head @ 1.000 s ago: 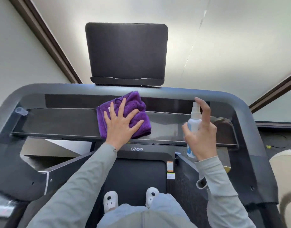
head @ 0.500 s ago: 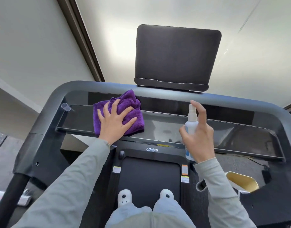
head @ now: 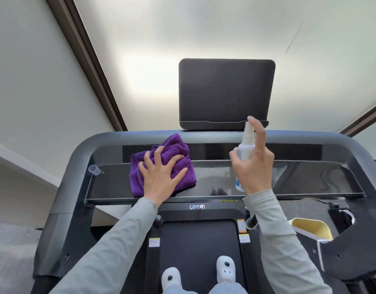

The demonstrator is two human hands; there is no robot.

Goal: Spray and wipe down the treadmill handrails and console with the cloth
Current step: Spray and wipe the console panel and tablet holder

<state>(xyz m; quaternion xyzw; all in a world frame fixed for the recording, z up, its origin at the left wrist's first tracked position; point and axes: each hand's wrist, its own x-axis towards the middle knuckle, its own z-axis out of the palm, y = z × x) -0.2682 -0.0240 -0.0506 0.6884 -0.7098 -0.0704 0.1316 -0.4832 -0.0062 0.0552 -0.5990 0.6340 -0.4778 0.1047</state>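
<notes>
I stand on a dark treadmill. Its glossy console panel [head: 293,179] runs across in front of me under the curved front handrail [head: 210,135]. A bunched purple cloth [head: 174,146] lies on the left part of the panel. My left hand [head: 161,177] presses on it with spread, slightly bent fingers. To the right, my right hand [head: 255,166] grips a small white spray bottle [head: 245,150] upright above the panel, forefinger arched over its nozzle. A dark screen [head: 226,92] rises behind the handrail.
A small clear cap [head: 94,169] sits at the panel's left end. The black belt [head: 197,242] and my white slippers [head: 225,267] are below. A yellow-lined container [head: 312,228] sits low on the right. A wall and dark trim stand on the left.
My right hand has lifted the bottle, so its nozzle now reaches the base of the screen. The cloth has slid left and bunched up under my left hand. My head has turned left.
</notes>
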